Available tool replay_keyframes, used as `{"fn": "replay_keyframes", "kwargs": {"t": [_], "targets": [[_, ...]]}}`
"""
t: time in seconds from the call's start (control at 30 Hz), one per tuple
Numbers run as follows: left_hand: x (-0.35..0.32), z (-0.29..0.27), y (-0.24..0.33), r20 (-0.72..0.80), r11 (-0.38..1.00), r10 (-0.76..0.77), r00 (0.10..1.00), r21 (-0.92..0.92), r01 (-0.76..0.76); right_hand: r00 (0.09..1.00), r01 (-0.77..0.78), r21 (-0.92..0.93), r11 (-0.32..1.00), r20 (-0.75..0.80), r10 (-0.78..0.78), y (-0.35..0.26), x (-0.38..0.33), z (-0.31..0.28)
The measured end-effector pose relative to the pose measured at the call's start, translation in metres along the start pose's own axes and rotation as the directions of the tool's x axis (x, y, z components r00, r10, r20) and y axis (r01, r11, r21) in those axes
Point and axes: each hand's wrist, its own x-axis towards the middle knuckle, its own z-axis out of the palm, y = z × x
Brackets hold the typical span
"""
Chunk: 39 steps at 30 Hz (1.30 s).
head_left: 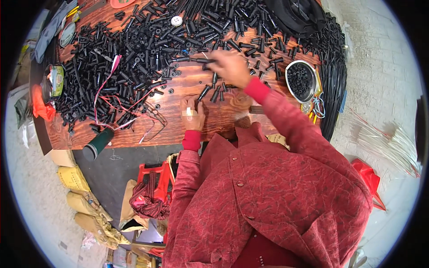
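My left hand (193, 117), with a light plaster across its back, rests at the table's near side. Its fingers are closed on the lower end of a short black tubular part (204, 92), which points away from me. Farther up and to the right, my right hand (230, 67) reaches across the table, slightly blurred. Its fingertips close at the end of another black tubular part (201, 60), by the edge of the pile. Several loose black tubular parts (215, 94) lie between the two hands. A large pile of black parts (129, 58) spreads over the left and far table.
A metal bowl of small black pieces (301, 81) stands on the right, beside long black rods (333, 80). A dark green bottle (98, 144) lies at the near left edge. Pink cord (107, 85) crosses the pile. A black bag (297, 18) sits at the back.
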Motion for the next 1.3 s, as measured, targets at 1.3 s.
{"fn": "replay_keyframes", "kwargs": {"t": [1.3], "targets": [[0.031,-0.018,-0.039,-0.231,0.995,-0.097,0.968,-0.008,0.098,0.998,-0.052,0.280,0.959,-0.018,0.059,-0.001,-0.015,0.009]]}}
